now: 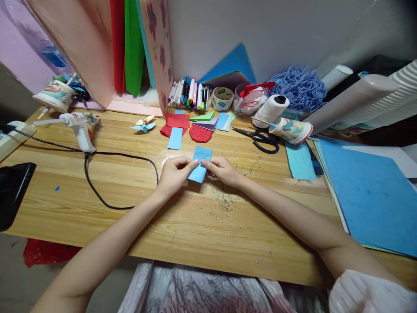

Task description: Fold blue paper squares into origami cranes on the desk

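Note:
Both hands hold one small rectangle of blue paper (201, 154) above the wooden table. My left hand (176, 172) pinches its left edge, thumb on top and fingers behind. On the right edge, my right hand (223, 169) grips in the same way, its thumb tip close to the other thumb. The fingers under the paper are mostly hidden. Just beyond lie a blue paper strip (175, 138), red crepe paper (177, 120), a red round piece (200, 133) and folded green paper (202, 117).
Black-handled scissors (260, 140) lie right of the papers. A glue gun (79, 130) stands at left, its black cord (124, 154) looping toward my left hand. Markers (189, 93), a tape roll (222, 98) and blue yarn (297, 89) line the back. Blue sheets (374, 191) cover the right side.

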Available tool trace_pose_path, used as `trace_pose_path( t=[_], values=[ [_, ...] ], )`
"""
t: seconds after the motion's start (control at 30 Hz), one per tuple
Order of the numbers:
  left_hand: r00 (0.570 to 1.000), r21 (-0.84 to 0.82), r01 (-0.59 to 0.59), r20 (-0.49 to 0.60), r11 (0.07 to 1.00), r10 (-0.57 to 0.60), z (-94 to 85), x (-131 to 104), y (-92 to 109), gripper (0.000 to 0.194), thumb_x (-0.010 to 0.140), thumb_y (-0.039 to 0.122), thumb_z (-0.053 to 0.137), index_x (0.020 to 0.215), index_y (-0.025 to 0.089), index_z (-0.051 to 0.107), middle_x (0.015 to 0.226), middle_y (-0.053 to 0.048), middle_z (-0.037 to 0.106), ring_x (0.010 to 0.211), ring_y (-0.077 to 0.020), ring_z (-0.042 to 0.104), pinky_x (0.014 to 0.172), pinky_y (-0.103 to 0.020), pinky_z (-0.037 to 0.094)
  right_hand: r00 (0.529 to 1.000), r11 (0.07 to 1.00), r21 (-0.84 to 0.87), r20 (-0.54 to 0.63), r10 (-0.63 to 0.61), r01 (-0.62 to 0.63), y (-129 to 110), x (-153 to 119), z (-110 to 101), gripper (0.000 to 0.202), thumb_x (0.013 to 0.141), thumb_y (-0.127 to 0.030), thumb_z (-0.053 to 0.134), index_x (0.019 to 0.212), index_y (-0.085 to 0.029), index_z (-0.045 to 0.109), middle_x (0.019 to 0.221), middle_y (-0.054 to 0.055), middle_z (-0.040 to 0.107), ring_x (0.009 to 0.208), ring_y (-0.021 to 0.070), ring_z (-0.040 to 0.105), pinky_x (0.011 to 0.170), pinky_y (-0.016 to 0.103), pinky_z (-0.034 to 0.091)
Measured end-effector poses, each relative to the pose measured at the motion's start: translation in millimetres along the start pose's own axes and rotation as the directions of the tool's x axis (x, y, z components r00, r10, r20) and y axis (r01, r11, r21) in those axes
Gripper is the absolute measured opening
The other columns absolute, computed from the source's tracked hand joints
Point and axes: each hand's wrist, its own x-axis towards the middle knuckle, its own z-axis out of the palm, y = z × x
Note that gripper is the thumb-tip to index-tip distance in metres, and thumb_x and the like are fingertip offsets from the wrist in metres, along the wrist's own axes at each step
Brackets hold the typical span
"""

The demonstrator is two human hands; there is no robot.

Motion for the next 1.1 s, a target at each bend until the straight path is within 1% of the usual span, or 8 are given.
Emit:
trace_pose_path(
  t=[0.1,0.2,0.37,0.5,0.63,0.8,0.97,1.1],
  values=[
    [1.0,-0.006,0.007,0.012,1.0,-0.007,0.4,0.0,-1.8,0.032,0.07,0.044,0.068,0.065,0.013,0.07,0.055,0.0,0.06,0.049,-0.0086,0.047,0.047,-0.021,0.038,0.999,0.999,-0.038,0.026,0.025,-0.024,-2.1,-1.0,-0.2,0.052,0.085,-0.054,0.046,0.053,-0.014,0.056,0.047,0.0,0.056,0.039,0.0056,0.044,0.043,0.02,0.034],
    [1.0,-0.018,0.007,0.015,1.0,-0.006,-0.1,1.2,-4.3,0.033,0.068,0.045,0.069,0.065,0.012,0.071,0.056,-0.001,0.062,0.051,-0.0095,0.049,0.049,-0.021,0.038,0.999,0.998,-0.063,0.016,0.032,-0.031,-1.9,-1.1,0.0,0.054,0.085,-0.055,0.046,0.051,-0.014,0.056,0.047,0.001,0.058,0.043,0.0074,0.05,0.047,0.02,0.039],
    [1.0,-0.031,0.014,-0.009,0.999,-0.014,0.4,1.6,-5.0,0.035,0.067,0.047,0.069,0.067,0.013,0.072,0.058,-0.003,0.065,0.05,-0.0103,0.05,0.047,-0.021,0.038,0.998,0.998,0.022,0.026,0.05,-0.051,-0.8,-0.2,-0.3,0.05,0.081,-0.06,0.048,0.061,-0.015,0.057,0.054,0.001,0.061,0.046,0.0083,0.054,0.045,0.019,0.039],
    [1.0,-0.063,0.011,-0.011,0.998,-0.012,2.4,0.6,-4.2,0.033,0.066,0.047,0.07,0.066,0.013,0.072,0.055,-0.002,0.064,0.05,-0.0106,0.051,0.049,-0.022,0.04,0.994,0.996,0.002,0.062,0.093,-0.094,-6.0,-0.7,0.2,0.054,0.077,-0.063,0.05,0.055,-0.014,0.058,0.047,0.001,0.059,0.041,0.008,0.051,0.043,0.02,0.037],
    [1.0,-0.072,0.024,-0.009,0.997,-0.025,3.0,0.2,-3.5,0.033,0.067,0.046,0.069,0.066,0.014,0.072,0.053,-0.001,0.062,0.048,-0.0096,0.049,0.047,-0.021,0.038,0.996,0.997,-0.041,0.043,0.073,-0.071,-7.4,-0.8,0.1,0.056,0.078,-0.063,0.05,0.052,-0.014,0.057,0.044,0.0,0.056,0.039,0.0069,0.048,0.043,0.02,0.037],
    [1.0,-0.069,0.005,-0.028,0.998,-0.007,2.2,0.1,-2.7,0.032,0.068,0.045,0.069,0.067,0.013,0.072,0.059,-0.003,0.066,0.052,-0.0106,0.052,0.05,-0.021,0.041,0.997,0.999,-0.023,0.073,0.039,-0.037,-2.2,-1.1,-2.0,0.049,0.082,-0.057,0.049,0.06,-0.014,0.06,0.054,0.001,0.063,0.047,0.0082,0.055,0.048,0.019,0.039],
    [0.999,-0.054,0.008,-0.033,0.999,-0.01,2.4,0.0,-4.3,0.031,0.069,0.044,0.069,0.068,0.013,0.073,0.062,-0.003,0.067,0.056,-0.0118,0.054,0.053,-0.022,0.041,0.997,0.997,-0.062,0.053,0.049,-0.046,-4.3,-2.2,-1.8,0.049,0.08,-0.056,0.053,0.054,-0.014,0.058,0.048,0.001,0.06,0.044,0.0087,0.054,0.047,0.02,0.04],
    [0.999,-0.06,-0.006,-0.043,0.998,0.003,2.9,-0.8,-3.3,0.031,0.07,0.044,0.068,0.066,0.014,0.071,0.061,-0.002,0.066,0.056,-0.0117,0.054,0.054,-0.022,0.042,0.993,0.999,-0.002,0.106,0.054,-0.054,-6.0,-1.6,-2.2,0.049,0.08,-0.059,0.05,0.06,-0.015,0.06,0.052,0.001,0.063,0.048,0.0096,0.057,0.049,0.02,0.042]
  ],
)
